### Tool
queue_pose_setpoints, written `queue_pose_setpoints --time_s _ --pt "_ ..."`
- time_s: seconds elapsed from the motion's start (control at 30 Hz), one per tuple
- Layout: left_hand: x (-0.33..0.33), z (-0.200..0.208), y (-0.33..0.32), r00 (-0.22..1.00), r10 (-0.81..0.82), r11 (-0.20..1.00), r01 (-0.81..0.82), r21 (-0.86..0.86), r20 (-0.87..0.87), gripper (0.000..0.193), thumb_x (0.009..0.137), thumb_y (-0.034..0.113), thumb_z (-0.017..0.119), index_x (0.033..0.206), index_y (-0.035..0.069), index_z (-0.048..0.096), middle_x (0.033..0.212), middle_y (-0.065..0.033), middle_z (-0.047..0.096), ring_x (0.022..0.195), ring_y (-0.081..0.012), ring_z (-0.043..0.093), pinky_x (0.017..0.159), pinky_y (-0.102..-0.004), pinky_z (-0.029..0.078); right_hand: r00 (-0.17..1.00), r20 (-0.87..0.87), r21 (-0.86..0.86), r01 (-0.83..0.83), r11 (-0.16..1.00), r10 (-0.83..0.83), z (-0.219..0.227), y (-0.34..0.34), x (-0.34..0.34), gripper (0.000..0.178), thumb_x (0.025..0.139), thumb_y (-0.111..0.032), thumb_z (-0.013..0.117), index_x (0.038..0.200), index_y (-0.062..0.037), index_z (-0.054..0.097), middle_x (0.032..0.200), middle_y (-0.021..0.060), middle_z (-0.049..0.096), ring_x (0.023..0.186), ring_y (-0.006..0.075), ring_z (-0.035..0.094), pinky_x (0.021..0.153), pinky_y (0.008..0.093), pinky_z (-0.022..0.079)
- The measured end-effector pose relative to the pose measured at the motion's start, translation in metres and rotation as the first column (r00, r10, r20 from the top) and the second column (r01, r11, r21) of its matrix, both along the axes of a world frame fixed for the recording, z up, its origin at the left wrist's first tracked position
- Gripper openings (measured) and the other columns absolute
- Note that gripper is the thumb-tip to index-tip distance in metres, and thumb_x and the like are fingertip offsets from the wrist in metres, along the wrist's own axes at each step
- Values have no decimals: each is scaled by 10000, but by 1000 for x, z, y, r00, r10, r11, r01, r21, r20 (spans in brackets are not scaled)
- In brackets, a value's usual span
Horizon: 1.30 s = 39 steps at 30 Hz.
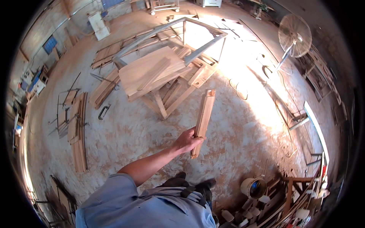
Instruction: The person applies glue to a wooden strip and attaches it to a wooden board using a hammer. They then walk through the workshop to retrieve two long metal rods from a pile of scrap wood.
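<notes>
While my left hand (187, 141) clenched the timber (205, 114) near its lower end, I could not determine the right hand's grip.

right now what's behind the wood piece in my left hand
Patchy floor shows around the wood piece; the patch directly behind it, and any fingers of the left hand there, are covered.

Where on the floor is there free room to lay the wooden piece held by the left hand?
The floor is free between the long boards at left and the left hand, below the black clamp; also right of the wooden piece, above the bucket. Crowded: around that bucket, and around the large panel.
</notes>
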<state>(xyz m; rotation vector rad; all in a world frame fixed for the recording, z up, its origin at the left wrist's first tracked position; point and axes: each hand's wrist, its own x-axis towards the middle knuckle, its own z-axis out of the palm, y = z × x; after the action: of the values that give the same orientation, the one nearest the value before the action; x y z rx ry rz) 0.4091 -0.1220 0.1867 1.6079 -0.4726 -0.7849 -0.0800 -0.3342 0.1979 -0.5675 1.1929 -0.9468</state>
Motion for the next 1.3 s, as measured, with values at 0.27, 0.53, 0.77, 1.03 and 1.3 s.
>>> queue_pose_setpoints --time_s 0.27,0.53,0.77,1.03,1.3 --pt "75 53 -22 958 -157 968 101 231 242 365 914 233 596 1179 30 446 795 -127 622 666 -219 623 629 -370 492 912 -5 38 -410 911 410 25 -52 276 277 941 -372 562 855 -110 545 734 9 511 605 133 495 459 274 409" --pt "161 26 -77 872 130 986 -163 30 472 283 908 273 586 954 -5 566 863 -179 589 843 -329 594 753 -413 468 508 434 17 -830 557 744 -17 -7 558 252 944 -281 565 1087 -74 580 1047 86 661 1030 213 621 831 403 535" --pt "226 -21 -90 700 396 887 -458 -51 594 259 939 257 546 926 -2 543 1075 -184 498 1041 -341 451 915 -429 390 441 478 156 -894 420 760 -22 16 669 352 903 -256 648 1160 -27 578 1021 68 645 937 195 634 832 345 534" --pt "334 -25 -25 711 344 900 -435 -1 613 360 905 218 596 1168 4 477 1099 -206 539 993 -387 565 874 -474 449 428 213 162 -902 400 878 -27 10 739 459 860 -367 674 1115 2 578 956 132 642 864 261 626 794 403 526" --pt "438 -89 100 727 -146 516 -523 678 671 610 751 364 736 1173 -11 508 1119 -168 529 1081 -326 511 899 -461 430 611 129 99 -792 603 781 -62 32 776 484 855 -316 671 1179 12 523 1025 149 620 958 288 613 851 452 515"
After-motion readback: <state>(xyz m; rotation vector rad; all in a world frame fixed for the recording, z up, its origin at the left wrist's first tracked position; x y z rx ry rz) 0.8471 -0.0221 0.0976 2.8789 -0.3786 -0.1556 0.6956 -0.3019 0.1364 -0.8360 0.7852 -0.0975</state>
